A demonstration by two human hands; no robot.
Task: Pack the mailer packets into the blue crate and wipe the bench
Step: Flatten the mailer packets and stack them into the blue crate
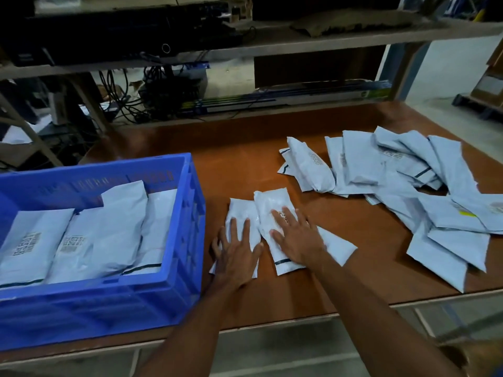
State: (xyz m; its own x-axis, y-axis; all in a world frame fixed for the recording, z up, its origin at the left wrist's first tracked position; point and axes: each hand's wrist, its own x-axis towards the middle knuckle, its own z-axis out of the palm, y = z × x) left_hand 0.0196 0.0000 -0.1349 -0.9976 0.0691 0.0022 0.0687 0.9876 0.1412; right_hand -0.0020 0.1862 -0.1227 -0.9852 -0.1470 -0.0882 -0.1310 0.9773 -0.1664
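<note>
— Packets (413, 186) lie where, exactly?

— Most sit in a loose, overlapping heap on the right of the worktop (245, 164). Two more lie side by side near the middle, just right of the crate (174, 292).

— And inside the crate?

— Several packets, packed in a row and leaning against each other, with printed code labels facing up. The crate is blue moulded plastic, rectangular, with slotted, ribbed walls.

— What are the packets like?

— Pale grey-white plastic film, flat and oblong, slightly puffed and creased, some with a dark stripe near one end.

— The hands?

— The left hand (236, 251) lies flat on the left middle packet (242, 210), fingers spread, grip open. The right hand (298, 238) presses flat on the right middle packet (272, 202), fingers also spread, nothing clasped.

— The worktop surface?

— Smooth reddish-brown board with a pale edge.
</note>
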